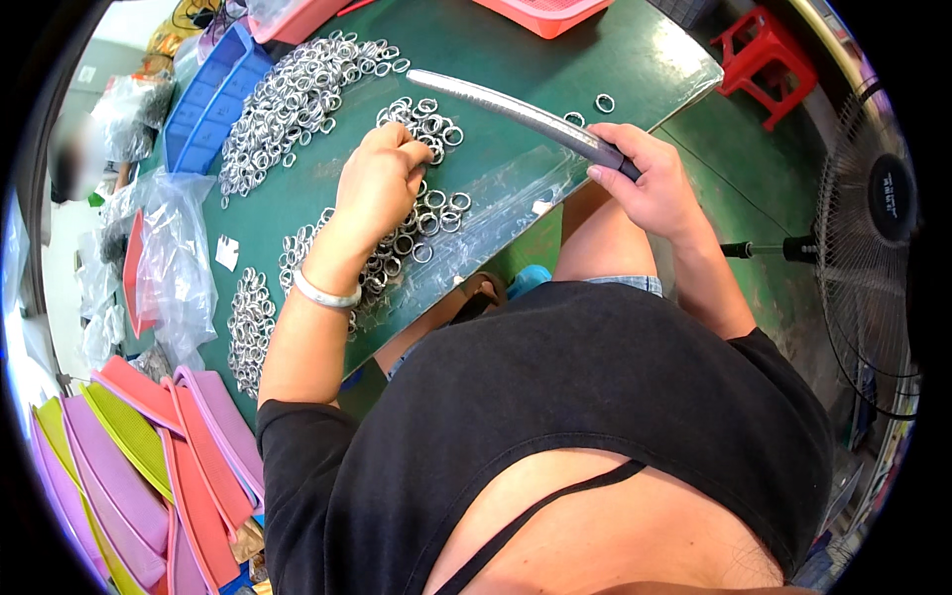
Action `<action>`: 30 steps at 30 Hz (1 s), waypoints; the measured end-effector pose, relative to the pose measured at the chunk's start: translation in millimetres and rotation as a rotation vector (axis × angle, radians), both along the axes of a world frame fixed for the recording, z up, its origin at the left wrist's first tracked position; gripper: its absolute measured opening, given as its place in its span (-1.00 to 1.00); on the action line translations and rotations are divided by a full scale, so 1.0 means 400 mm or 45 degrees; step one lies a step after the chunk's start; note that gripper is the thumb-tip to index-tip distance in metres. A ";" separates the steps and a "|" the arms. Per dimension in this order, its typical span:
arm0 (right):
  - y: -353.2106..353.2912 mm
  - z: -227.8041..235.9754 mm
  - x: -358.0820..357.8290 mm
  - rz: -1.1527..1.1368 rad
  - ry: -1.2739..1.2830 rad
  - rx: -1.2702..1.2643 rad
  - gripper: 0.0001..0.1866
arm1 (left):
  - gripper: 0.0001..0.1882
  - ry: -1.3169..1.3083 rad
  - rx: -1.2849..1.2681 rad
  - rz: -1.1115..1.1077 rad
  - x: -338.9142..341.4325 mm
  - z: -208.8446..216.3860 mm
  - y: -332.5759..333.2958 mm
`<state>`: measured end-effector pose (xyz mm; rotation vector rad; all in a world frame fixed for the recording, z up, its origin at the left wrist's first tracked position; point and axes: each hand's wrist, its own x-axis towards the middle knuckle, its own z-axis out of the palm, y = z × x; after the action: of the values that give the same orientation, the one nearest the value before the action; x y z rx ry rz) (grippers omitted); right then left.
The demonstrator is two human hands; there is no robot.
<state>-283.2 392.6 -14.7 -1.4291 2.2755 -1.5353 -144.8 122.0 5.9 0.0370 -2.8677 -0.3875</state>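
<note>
My right hand (650,183) grips the dark handle end of a ring mandrel (496,103), a long tapered silver stick that points left across the green table. My left hand (387,174) is at a pile of silver metal rings (433,127), its fingertips pinched together; what they hold, if anything, is hidden. More loose rings (402,243) lie beside and under my left wrist, toward the table's near edge. A single ring (604,102) rests alone to the right, past the mandrel. Another ring (573,117) shows partly behind the stick.
A large ring heap (288,104) lies beside a blue divided tray (210,99) at the far left. Another heap (252,322) sits near the left edge. Stacked colored baskets (129,436) stand lower left. A red stool (769,64) and a black fan (883,198) are at right.
</note>
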 end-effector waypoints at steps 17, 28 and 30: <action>0.002 0.002 0.005 0.024 -0.005 0.038 -0.62 | -0.94 0.256 1.138 0.012 -0.022 -0.017 -0.054; -0.013 0.020 0.032 0.034 0.100 0.153 -0.62 | -0.76 0.324 1.596 0.088 -0.022 0.020 0.010; -0.016 0.018 0.033 0.044 0.100 0.130 -0.63 | -0.74 0.281 1.561 0.049 -0.022 0.026 0.025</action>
<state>-269.9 386.1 -7.4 -1.5184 2.3223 -1.3557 -153.6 132.2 16.4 0.2384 -1.9860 -1.8797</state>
